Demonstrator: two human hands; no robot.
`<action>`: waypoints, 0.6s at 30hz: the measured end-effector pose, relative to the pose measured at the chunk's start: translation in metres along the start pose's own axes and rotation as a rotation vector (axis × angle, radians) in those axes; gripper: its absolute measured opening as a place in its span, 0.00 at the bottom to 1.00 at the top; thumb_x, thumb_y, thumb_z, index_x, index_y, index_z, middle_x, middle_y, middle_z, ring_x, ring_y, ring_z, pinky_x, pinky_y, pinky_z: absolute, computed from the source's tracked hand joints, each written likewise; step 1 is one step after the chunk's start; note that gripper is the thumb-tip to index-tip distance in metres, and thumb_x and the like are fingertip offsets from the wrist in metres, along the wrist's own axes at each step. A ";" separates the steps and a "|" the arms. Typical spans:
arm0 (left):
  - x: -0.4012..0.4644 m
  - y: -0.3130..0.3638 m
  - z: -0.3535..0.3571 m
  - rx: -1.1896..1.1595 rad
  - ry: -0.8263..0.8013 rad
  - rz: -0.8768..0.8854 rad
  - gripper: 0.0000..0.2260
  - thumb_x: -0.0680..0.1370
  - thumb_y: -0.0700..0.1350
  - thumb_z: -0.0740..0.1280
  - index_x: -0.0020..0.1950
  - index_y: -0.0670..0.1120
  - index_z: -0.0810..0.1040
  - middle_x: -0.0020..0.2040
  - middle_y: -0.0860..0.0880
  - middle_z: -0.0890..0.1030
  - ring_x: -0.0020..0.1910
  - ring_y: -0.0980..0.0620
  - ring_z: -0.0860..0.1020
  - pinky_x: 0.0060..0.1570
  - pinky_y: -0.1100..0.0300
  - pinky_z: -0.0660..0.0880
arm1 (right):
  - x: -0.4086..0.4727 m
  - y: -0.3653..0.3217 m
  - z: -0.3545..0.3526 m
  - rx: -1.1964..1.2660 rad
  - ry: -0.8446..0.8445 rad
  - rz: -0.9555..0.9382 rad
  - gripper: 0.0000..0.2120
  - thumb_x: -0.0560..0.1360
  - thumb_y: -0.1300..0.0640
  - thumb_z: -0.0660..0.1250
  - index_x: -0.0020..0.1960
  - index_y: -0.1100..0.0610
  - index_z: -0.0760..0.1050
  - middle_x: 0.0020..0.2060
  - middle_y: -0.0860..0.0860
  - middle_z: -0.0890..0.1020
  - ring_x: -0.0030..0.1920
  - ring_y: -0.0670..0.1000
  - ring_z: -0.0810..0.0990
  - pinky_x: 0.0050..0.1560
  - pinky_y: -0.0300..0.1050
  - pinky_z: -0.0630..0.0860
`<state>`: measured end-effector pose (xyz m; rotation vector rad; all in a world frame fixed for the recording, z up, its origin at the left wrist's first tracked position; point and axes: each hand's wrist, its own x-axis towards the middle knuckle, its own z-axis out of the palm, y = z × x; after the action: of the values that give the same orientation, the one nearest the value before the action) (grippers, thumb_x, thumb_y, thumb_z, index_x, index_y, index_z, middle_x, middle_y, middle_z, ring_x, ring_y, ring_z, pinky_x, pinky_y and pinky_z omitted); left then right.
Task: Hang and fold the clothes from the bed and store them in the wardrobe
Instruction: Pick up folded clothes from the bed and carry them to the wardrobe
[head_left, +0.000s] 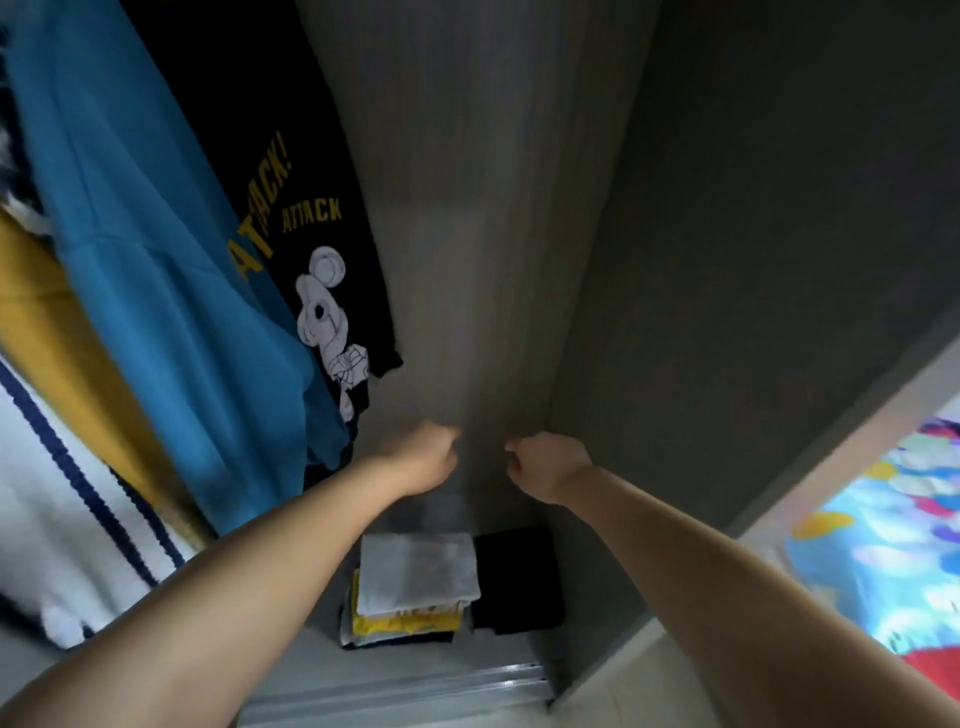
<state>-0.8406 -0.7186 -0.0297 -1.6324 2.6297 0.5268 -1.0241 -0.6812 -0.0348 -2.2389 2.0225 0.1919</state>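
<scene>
The wardrobe fills most of the view, its grey back panel running from 12 o'clock down to the centre and a darker side wall rising at 2 o'clock. Hanging clothes crowd the left half: a white garment with navy stripes at 8 o'clock, a mustard-yellow garment just behind it at 9 o'clock, a blue shirt overlapping both from 10 o'clock toward the centre, and a black T-shirt at 11 o'clock, printed with yellow "ATTACK" lettering and a white cartoon figure. The blue shirt partly covers the black one's left side.

At 4 o'clock, outside the wardrobe, lies a brightly patterned bed cover in blue, yellow and red; it is blurred.

On the wardrobe floor at 6 o'clock sit two folded stacks side by side, touching or nearly so: a stack topped by a grey piece, with yellow and dark layers showing beneath, and to its right a folded black pile. A metal door track runs along the floor's front edge below them.

Both bare forearms reach in from the lower corners. The left hand and right hand hover near each other above the stacks, just below centre, backs toward the camera. The fingers of each are curled inward; nothing is visibly held, though the camera sees only the backs of the hands.
</scene>
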 end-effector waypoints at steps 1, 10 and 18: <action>-0.003 0.007 0.000 -0.005 0.003 0.012 0.16 0.81 0.45 0.57 0.69 0.47 0.72 0.62 0.40 0.76 0.57 0.41 0.76 0.50 0.56 0.74 | -0.011 0.002 -0.002 0.022 0.008 0.029 0.17 0.79 0.49 0.55 0.65 0.51 0.73 0.59 0.56 0.80 0.60 0.58 0.78 0.54 0.49 0.75; -0.037 0.122 0.020 0.129 -0.050 0.390 0.15 0.78 0.50 0.58 0.62 0.55 0.75 0.60 0.46 0.79 0.56 0.42 0.77 0.47 0.57 0.71 | -0.142 0.033 -0.001 0.160 0.031 0.357 0.15 0.78 0.49 0.55 0.58 0.49 0.77 0.55 0.54 0.81 0.55 0.58 0.79 0.45 0.43 0.69; -0.078 0.273 0.065 0.225 -0.145 0.740 0.13 0.77 0.47 0.58 0.56 0.51 0.78 0.59 0.46 0.79 0.58 0.42 0.77 0.54 0.54 0.74 | -0.308 0.095 0.017 0.268 -0.054 0.735 0.11 0.77 0.55 0.57 0.55 0.54 0.76 0.50 0.52 0.80 0.53 0.58 0.81 0.45 0.41 0.74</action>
<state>-1.0537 -0.5224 -0.0014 -0.5042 2.9709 0.3041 -1.1497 -0.3856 0.0011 -1.2516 2.5581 0.0342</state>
